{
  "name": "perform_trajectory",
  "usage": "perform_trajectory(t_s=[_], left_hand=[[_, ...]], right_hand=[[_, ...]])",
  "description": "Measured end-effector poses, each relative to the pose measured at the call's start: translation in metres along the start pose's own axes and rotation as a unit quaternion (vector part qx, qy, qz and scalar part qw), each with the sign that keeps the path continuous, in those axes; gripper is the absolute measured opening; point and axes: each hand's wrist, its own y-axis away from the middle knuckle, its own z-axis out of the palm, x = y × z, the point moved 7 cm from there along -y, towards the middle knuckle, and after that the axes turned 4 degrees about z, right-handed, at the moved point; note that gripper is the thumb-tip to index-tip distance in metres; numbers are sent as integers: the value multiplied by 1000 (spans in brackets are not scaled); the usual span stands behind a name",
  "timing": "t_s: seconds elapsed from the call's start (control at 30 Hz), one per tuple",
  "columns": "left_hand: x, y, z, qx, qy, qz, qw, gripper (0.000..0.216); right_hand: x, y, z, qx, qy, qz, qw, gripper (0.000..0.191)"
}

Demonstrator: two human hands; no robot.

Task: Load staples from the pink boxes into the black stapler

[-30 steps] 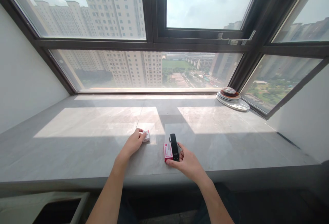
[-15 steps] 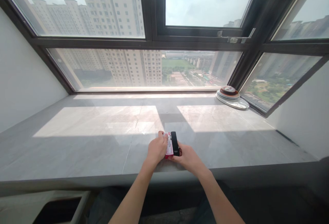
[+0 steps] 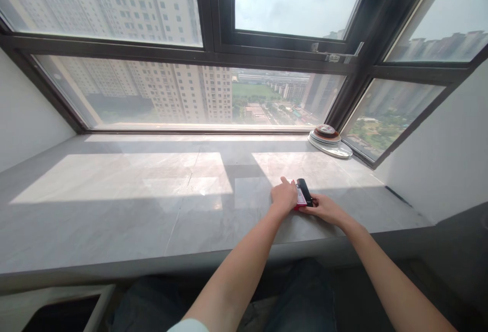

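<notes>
Over the right part of the grey sill, both hands are together around two small things side by side. My left hand (image 3: 284,197) is closed on a small red-and-white box (image 3: 301,200), its fingers over the top left of it. Against the box's right side lies a black oblong object (image 3: 304,190) that looks like a stapler; its exact kind is hard to make out. My right hand (image 3: 325,209) is closed around the black object from the right, thumb along the near end. The fingers hide part of both things.
A stack of plates (image 3: 328,141) stands in the far right corner by the window frame (image 3: 213,52). The stone sill (image 3: 125,220) stretches left, with sunlit patches. Its front edge runs before my legs. A pale box-like piece with a dark opening (image 3: 64,311) sits below at lower left.
Both hands have moved right and away from me across the sill, carrying the box and the black object together. The camera view has also turned a little to the right.
</notes>
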Motion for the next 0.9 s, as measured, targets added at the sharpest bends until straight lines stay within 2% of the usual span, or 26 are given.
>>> perform_trajectory(t_s=[0.07,0.13,0.23,0.3,0.33,0.37,0.47,0.53,0.6,0.7,0.77,0.83,0.87,0.9], left_hand=[[1,0,0,-7,15,-3,1000,69],[-10,7,-8,-11,30,-8,999,78],[-44,27,-33,-8,43,-14,999,77],[-76,47,-57,1,40,-12,999,60],[-93,59,-70,7,34,-13,999,50],[-111,71,-84,19,23,-19,999,42],[-159,108,-125,68,-19,-45,996,27],[-183,132,-146,90,-41,-63,993,24],[-199,153,-159,99,-53,-74,991,23],[-202,181,-167,100,-74,-85,989,23],[-189,200,-161,80,-69,-82,991,25],[-164,220,-138,14,0,-54,998,28],[-147,230,-119,-45,72,-30,996,32],[-128,242,-94,-127,158,-14,979,36]], right_hand=[[5,2,-6,2,2,6,1000,59],[5,10,-14,21,26,16,999,75],[-10,31,-32,122,61,1,991,102],[-33,45,-28,193,47,-40,979,94],[-49,48,-15,199,34,-67,977,84],[-65,46,8,167,31,-94,981,76],[-112,24,99,54,72,-162,983,61],[-133,2,151,72,153,-187,968,63],[-138,-22,187,107,247,-152,951,66],[-135,-43,211,148,318,-117,929,63],[-131,-46,216,153,332,-114,924,63],[-127,-44,215,152,338,-107,923,63],[-125,-42,214,152,340,-100,923,63],[-124,-40,214,153,340,-95,923,63]])
